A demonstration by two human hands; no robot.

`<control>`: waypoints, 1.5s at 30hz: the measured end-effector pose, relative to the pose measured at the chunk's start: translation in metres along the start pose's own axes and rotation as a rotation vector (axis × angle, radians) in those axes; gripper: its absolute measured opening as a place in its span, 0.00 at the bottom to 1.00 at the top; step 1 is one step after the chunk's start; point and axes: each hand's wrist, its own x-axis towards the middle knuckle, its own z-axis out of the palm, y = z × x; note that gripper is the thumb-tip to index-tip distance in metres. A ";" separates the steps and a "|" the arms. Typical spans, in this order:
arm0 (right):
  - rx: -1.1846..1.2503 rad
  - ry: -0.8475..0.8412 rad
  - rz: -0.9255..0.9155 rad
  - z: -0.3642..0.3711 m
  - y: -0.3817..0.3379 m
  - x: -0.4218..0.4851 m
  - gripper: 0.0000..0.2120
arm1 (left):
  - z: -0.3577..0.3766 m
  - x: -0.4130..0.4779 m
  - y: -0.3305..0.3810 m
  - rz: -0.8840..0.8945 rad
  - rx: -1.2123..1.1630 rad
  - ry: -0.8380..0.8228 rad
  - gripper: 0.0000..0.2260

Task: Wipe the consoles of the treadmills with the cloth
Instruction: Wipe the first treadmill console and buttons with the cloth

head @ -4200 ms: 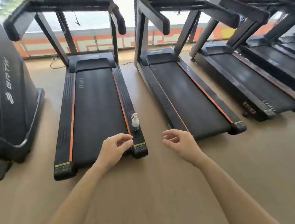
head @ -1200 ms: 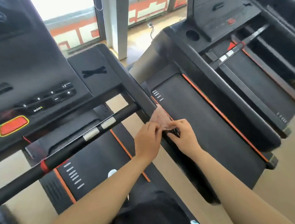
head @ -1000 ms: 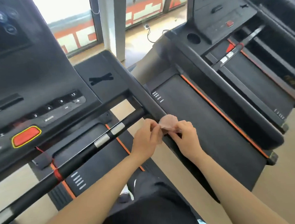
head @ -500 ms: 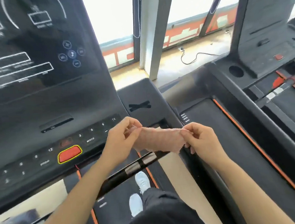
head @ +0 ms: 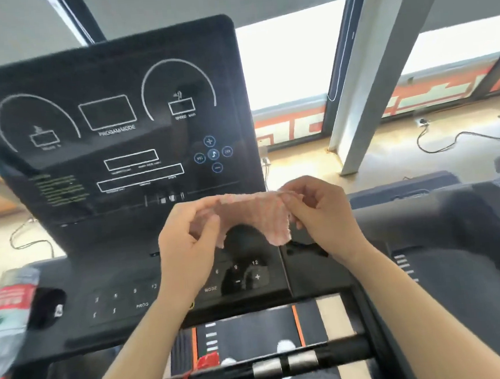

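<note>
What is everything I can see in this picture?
Cloth: one, pink, stretched between both hands above the buttons.
Console: one, black with white markings, straight ahead.
Bottle: one, clear with red label, in the console's left holder.
Handlebar: one, black with silver pads, below the console.
Neighbouring treadmill: one, black, to the right.
Cables: black, on the floor by the window.
Left hand: pinching the cloth's left edge.
Right hand: pinching the cloth's right edge.

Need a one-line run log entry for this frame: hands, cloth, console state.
left hand: pinching cloth | right hand: pinching cloth | cloth: pink, spread between both hands, above keypad | console: display dark, cloth not touching it | phase: pre-wipe
</note>
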 end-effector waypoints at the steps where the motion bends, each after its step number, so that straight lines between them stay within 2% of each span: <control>1: -0.001 0.020 -0.017 0.003 -0.001 0.013 0.06 | 0.001 0.007 0.000 0.014 0.051 0.031 0.17; 4: 0.020 0.106 -0.016 0.018 0.002 0.047 0.09 | 0.011 0.029 -0.011 0.023 0.235 0.074 0.14; 7: 0.057 0.163 0.026 0.035 0.013 0.072 0.09 | 0.030 0.049 -0.031 0.030 0.404 0.102 0.16; 10: -0.008 0.178 0.012 0.047 0.031 0.084 0.08 | 0.053 0.060 -0.048 0.013 0.464 0.112 0.24; 14: -0.082 0.166 -0.009 0.049 0.049 0.091 0.07 | 0.090 0.053 -0.049 -0.041 0.313 0.036 0.39; 17: 0.003 0.139 0.024 0.044 0.060 0.093 0.08 | 0.114 0.047 -0.055 0.006 0.456 -0.017 0.43; 19: 0.055 0.101 0.057 0.039 0.070 0.096 0.09 | 0.120 0.049 -0.065 0.140 0.588 -0.038 0.39; 22: 0.105 0.022 0.118 0.030 0.084 0.099 0.06 | 0.118 0.059 -0.086 0.465 0.761 -0.060 0.31; 24: 0.159 -0.030 0.162 0.025 0.090 0.097 0.05 | 0.111 0.069 -0.099 0.622 0.875 -0.093 0.28; 26: 0.224 -0.066 0.215 0.021 0.094 0.095 0.05 | 0.104 0.084 -0.104 0.724 0.987 -0.099 0.27; 29: 0.298 -0.087 0.276 0.020 0.103 0.090 0.12 | 0.098 0.105 -0.101 0.822 1.028 -0.152 0.28; 32: 0.297 -0.120 0.245 0.025 0.109 0.086 0.21 | 0.096 0.119 -0.097 0.830 1.014 -0.189 0.31; 35: 0.157 -0.102 0.155 0.033 0.109 0.081 0.34 | 0.091 0.130 -0.092 0.800 0.984 -0.177 0.32; 37: 0.083 -0.060 0.108 0.041 0.109 0.079 0.40 | 0.085 0.140 -0.082 0.771 0.968 -0.125 0.33; 41: 0.030 -0.006 -0.010 0.057 0.098 0.081 0.44 | 0.071 0.167 -0.057 0.658 0.953 -0.009 0.34; 45: -0.022 0.022 -0.135 0.064 0.082 0.096 0.44 | 0.061 0.187 -0.035 0.605 0.954 0.109 0.35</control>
